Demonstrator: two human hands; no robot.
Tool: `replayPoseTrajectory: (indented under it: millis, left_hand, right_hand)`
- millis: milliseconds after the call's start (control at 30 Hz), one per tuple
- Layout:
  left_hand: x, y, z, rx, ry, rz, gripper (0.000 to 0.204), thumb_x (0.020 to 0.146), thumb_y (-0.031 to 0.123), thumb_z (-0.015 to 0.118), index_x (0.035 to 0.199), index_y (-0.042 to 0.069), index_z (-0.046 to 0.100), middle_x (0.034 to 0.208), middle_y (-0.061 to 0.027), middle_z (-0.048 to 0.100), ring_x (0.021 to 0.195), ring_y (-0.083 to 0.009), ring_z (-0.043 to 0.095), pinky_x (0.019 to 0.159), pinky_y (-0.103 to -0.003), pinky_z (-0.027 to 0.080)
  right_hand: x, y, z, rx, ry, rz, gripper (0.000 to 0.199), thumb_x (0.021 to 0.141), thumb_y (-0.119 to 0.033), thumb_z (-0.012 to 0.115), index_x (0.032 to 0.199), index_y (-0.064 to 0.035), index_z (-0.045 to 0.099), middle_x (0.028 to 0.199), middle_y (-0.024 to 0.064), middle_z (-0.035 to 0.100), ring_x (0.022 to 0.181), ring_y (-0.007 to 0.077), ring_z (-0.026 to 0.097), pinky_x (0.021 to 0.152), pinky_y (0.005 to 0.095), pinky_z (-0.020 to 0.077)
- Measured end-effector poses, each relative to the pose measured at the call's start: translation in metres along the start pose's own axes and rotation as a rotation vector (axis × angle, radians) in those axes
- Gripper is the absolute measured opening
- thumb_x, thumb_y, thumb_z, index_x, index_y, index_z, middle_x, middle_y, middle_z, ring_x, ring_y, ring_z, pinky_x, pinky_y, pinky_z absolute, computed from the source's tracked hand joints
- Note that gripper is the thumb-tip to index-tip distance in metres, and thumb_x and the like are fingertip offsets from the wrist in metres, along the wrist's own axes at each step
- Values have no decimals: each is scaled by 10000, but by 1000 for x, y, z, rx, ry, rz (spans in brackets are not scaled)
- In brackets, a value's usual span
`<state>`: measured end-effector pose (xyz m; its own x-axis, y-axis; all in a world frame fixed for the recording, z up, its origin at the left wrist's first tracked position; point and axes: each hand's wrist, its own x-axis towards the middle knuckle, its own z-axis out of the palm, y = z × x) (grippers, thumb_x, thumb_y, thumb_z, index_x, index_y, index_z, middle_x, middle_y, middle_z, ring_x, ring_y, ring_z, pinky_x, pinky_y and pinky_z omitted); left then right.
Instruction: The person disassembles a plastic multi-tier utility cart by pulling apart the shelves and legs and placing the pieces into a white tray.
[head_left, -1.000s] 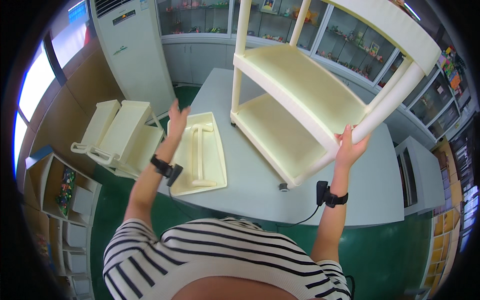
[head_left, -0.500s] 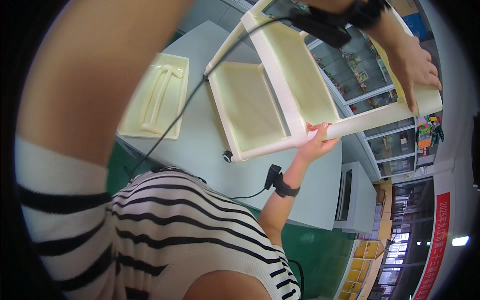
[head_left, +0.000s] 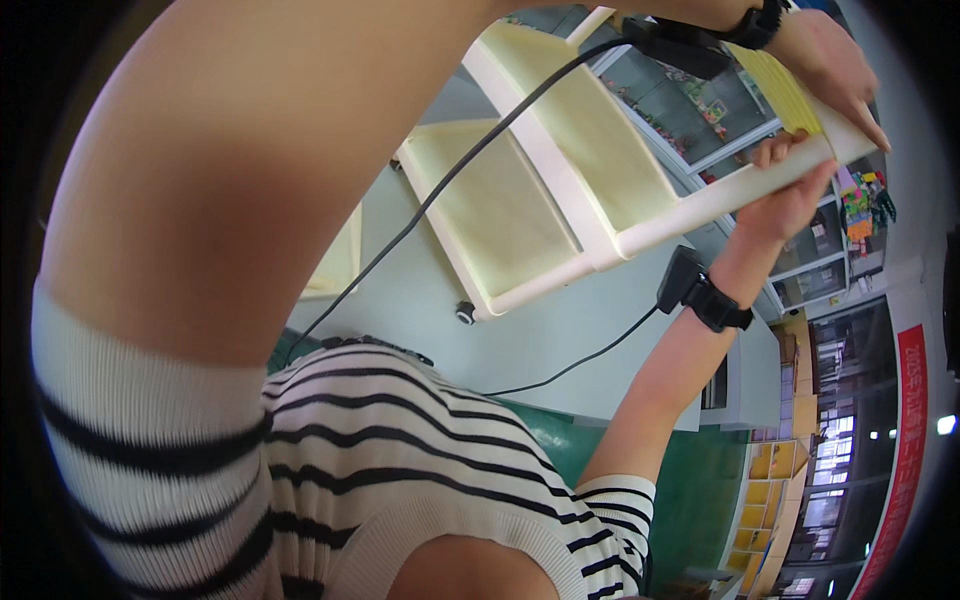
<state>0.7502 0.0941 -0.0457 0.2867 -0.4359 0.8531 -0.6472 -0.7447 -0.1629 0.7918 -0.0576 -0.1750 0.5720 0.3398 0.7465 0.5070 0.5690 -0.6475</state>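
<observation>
I am seeing an evenly lit, bright room; the light is falling softly, and only faint shadows are showing under the cream shelf unit [head_left: 560, 200] on the pale counter [head_left: 560, 340]. The fisheye is bending every straight edge toward the rim, and a black ring is closing off the corners. The left upper arm [head_left: 250, 170] is sitting so close to the lens that it is blurring into a smooth, featureless mass. A small ceiling lamp [head_left: 946, 424] is glaring white at the right edge. The glass cabinets [head_left: 800, 260] far off are looking soft and smeared.
</observation>
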Motion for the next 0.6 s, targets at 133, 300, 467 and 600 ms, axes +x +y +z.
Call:
replayPoseTrajectory:
  millis: [133,300,467,600]
  left_hand:
    - [-2,-14,-2,32,122,-43,661,774,645,458,862,34,694,844,-213,655,846,-340,639,747,-402,496]
    - [-1,-11,-7,133,112,-23,662,774,666,437,839,67,711,834,-197,661,820,-338,645,712,-399,504]
    - [-15,-3,-4,-20,200,-95,640,790,655,441,820,80,721,765,-179,662,773,-314,653,705,-389,504]
    - [-23,-20,-28,-174,171,-20,626,817,622,442,803,61,720,742,-161,667,724,-283,660,683,-373,504]
  right_hand:
    - [7,11,2,113,-209,61,544,906,-589,369,958,-61,489,658,72,464,527,154,403,540,268,339]
    - [2,11,16,38,-46,-18,538,913,-578,369,891,-55,491,603,56,450,487,151,398,509,250,346]
    - [-19,21,34,-81,109,-144,477,958,-466,362,995,-16,512,702,96,527,579,173,481,562,272,411]
    - [-52,25,31,-957,341,-542,355,932,-315,492,1102,-4,512,948,143,576,861,236,552,749,305,430]
